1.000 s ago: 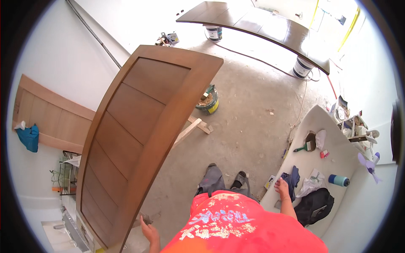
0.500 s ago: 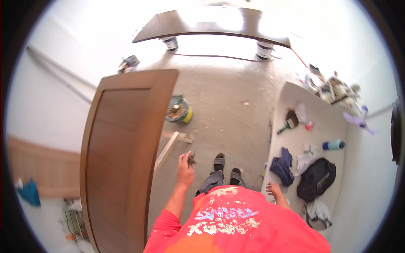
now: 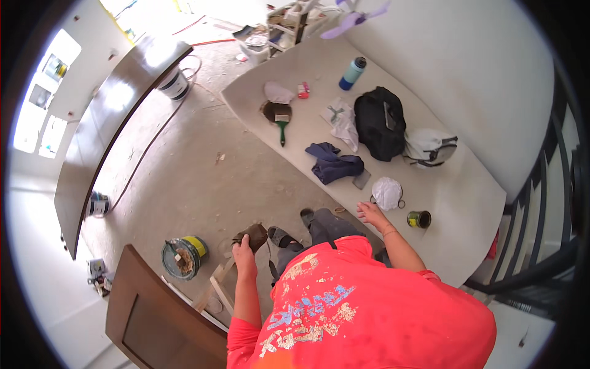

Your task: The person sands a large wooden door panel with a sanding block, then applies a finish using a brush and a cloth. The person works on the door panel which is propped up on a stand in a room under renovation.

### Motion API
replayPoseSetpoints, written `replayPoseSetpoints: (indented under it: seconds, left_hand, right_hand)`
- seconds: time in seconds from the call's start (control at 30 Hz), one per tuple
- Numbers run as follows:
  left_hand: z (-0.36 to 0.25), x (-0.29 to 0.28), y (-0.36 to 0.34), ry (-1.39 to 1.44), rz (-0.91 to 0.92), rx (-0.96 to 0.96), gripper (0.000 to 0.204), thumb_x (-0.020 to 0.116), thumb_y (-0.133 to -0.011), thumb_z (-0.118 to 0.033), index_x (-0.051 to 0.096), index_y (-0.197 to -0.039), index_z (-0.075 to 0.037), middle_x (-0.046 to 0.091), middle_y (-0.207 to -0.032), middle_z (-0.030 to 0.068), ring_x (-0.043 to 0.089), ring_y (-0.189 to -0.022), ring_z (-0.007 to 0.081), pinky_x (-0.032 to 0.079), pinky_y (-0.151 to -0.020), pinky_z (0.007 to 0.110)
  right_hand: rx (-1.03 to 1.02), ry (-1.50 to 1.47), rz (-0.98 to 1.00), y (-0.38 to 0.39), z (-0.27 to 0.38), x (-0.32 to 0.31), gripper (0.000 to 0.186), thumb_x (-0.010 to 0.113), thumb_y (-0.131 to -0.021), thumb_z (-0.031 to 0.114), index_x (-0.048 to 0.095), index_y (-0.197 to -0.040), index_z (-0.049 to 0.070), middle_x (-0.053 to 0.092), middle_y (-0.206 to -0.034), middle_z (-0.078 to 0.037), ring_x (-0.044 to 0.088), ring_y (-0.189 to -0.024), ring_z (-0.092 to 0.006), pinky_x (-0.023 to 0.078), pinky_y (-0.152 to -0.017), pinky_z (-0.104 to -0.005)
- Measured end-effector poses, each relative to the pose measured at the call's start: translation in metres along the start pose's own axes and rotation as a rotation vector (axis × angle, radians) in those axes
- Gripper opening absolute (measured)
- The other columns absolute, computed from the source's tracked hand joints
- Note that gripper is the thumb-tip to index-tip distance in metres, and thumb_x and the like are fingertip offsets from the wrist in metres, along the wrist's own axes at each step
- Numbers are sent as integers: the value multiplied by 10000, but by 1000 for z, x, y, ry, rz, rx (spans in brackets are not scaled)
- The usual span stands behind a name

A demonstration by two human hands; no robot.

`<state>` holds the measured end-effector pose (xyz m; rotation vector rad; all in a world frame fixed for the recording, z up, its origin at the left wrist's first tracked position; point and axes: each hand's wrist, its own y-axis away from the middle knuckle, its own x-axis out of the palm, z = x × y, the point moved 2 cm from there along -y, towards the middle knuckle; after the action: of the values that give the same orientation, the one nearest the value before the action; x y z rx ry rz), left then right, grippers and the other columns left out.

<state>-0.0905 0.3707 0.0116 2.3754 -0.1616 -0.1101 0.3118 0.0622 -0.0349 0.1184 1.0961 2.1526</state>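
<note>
Left grip [image 3: 244, 251] clamped on brown rag [image 3: 258, 236], bunched probably for firmer hold; my right grip [image 3: 371, 214] hung loose, empty.

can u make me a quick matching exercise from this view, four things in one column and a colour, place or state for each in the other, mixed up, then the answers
1. left hand
2. paintbrush
3. drinking bottle
4. bucket

A. two shades of blue
B. on the floor
C. holding a crumpled brown piece
D. green-handled

Pairs: 1-C, 2-D, 3-A, 4-B
</note>
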Motion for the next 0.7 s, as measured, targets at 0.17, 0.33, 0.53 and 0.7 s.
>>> replayPoseSetpoints:
  seconds: [0.17, 0.33, 0.53, 0.7]
  left_hand:
    - [-34, 33, -41, -119, 114, 80, 319, 656, -1032, -254, 680, -1167, 34, 716, -1081, 82, 666, -969, 173, 524, -894, 338]
    - [-64, 76, -55, -88, 68, 50, 291, 648, -1037, -219, 671, -1197, 23, 728, -1126, 109, 716, -1007, 213, 592, -900, 357]
    - [-80, 135, -60, -33, -34, -33, 327, 663, -1021, -236, 639, -1246, 1, 693, -1202, 140, 722, -1052, 249, 619, -911, 384]
    - [-71, 183, -97, -86, -103, -80, 372, 688, -1004, -251, 627, -1253, 18, 694, -1189, 136, 715, -1051, 259, 600, -937, 389]
  right_hand:
    - [-33, 17, -12, -4, -3, 6, 463, 640, -1054, 459, 679, -1243, 38, 712, -1082, -48, 668, -879, -139, 550, -751, -293]
    - [-49, 76, -3, -62, -30, 0, 452, 679, -1034, 437, 707, -1187, 13, 735, -1039, -76, 685, -898, -179, 567, -834, -334]
    - [-63, 193, 25, -149, -22, -10, 426, 707, -1003, 422, 726, -1140, 19, 772, -1038, -135, 726, -957, -252, 563, -889, -377]
    - [-43, 191, -139, -196, -2, -49, 398, 706, -996, 401, 735, -1112, 21, 776, -996, -114, 731, -932, -253, 564, -867, -373]
